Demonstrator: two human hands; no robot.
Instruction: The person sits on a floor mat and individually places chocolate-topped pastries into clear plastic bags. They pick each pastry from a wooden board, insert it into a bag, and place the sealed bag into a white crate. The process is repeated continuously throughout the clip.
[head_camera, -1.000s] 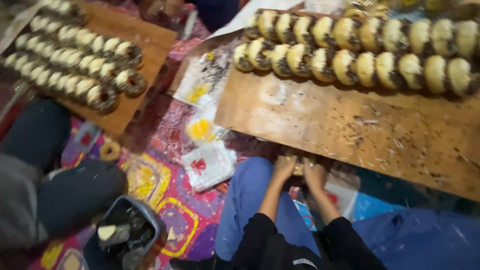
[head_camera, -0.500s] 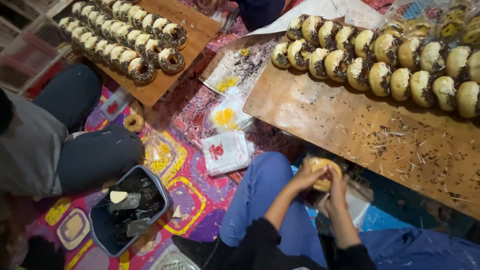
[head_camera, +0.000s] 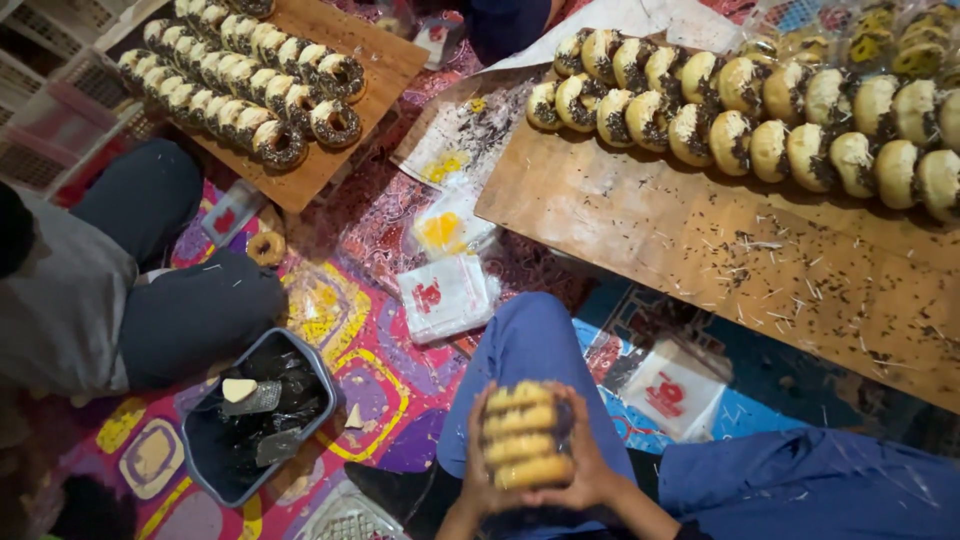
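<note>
Left hand: the left hand (head_camera: 478, 470) is wrapping its fingers around the left side of a stack of doughnuts (head_camera: 525, 435), gripping it from below and beside.
Right hand: the right hand (head_camera: 588, 462) is closing on the right side of the same stack, so both hands are clasping it between them.
Doughnut stack: four or so pale glazed doughnuts are standing on edge, pressed together, held over the person's blue trouser leg (head_camera: 530, 350); whether a clear wrapper is already around them I cannot tell.
What is changing: a second ago the hands were low at the near edge of the wooden board (head_camera: 720, 240) with nothing clearly in them; half a second ago they were cupping a single doughnut; now they are holding a full stack drawn in close to the body.
Meaning: judging by this, the doughnuts are being gathered into a bundle for bagging, and the gathering part is looking complete.
On the board: two rows of sprinkled doughnuts (head_camera: 760, 110) are lining the far side, loose sprinkles scattered nearer.
On the mat: flat plastic bags (head_camera: 445, 295) are lying just left of the knee, another bag (head_camera: 665, 390) to the right.
Nearby: a co-worker's dark-trousered knee (head_camera: 190, 310) is resting beside a grey bin (head_camera: 255, 415); a second board of doughnuts (head_camera: 250, 85) is lying beyond.
</note>
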